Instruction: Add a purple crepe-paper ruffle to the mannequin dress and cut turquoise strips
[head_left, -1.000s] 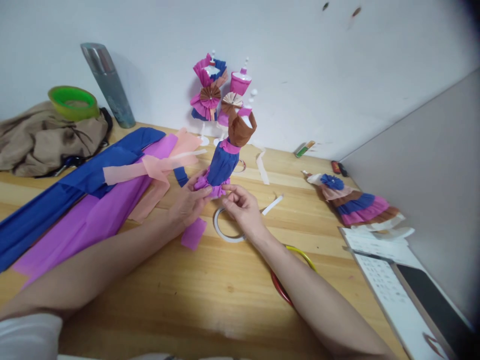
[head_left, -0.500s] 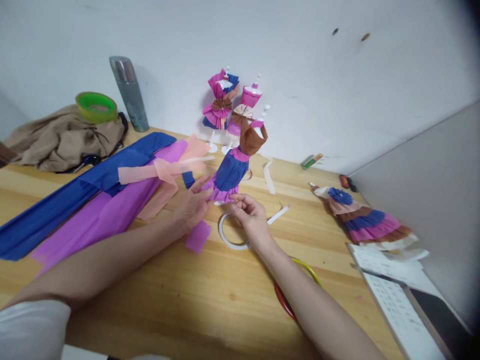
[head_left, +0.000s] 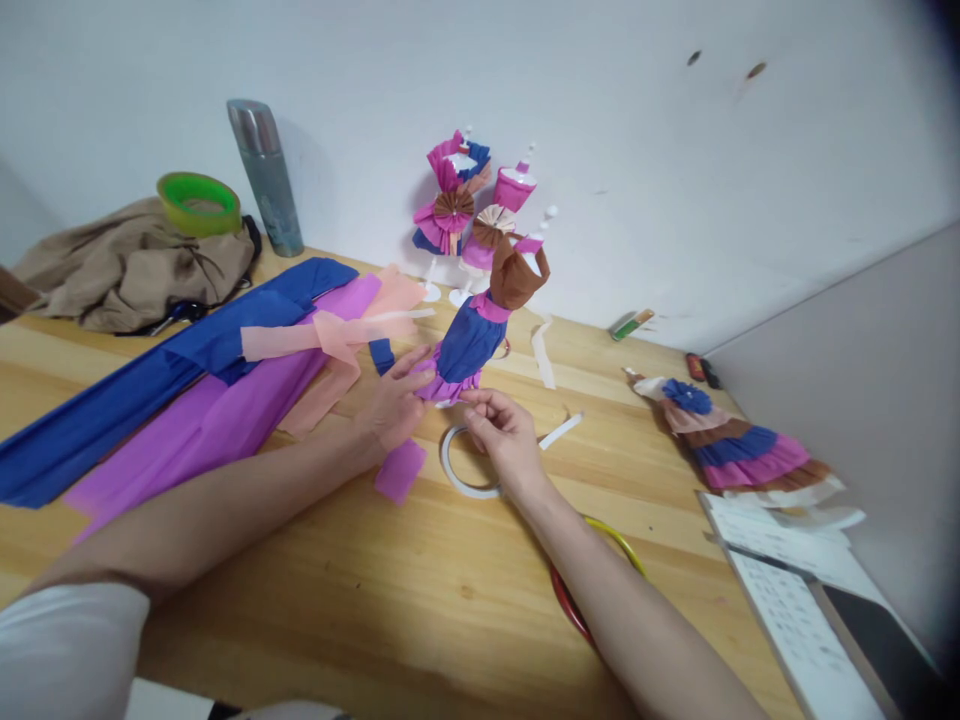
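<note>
Head cam: you're working on a paper-dress doll [head_left: 480,330] standing tilted near the middle of the tabletop [head_left: 420,600]. Your left hand [head_left: 394,400] is lying half open w/ fingers against the purple hem; your right hand [head_left: 504,432] is pinching the hem's other side, fingers curled. A tape ring [head_left: 459,475] is lying just under the right hand, a purple scrap [head_left: 400,470] beside the left. Blue and purple crepe sheets [head_left: 187,400] are spreading to the left; a finished dress [head_left: 731,450] is lying well apart on the right.
</note>
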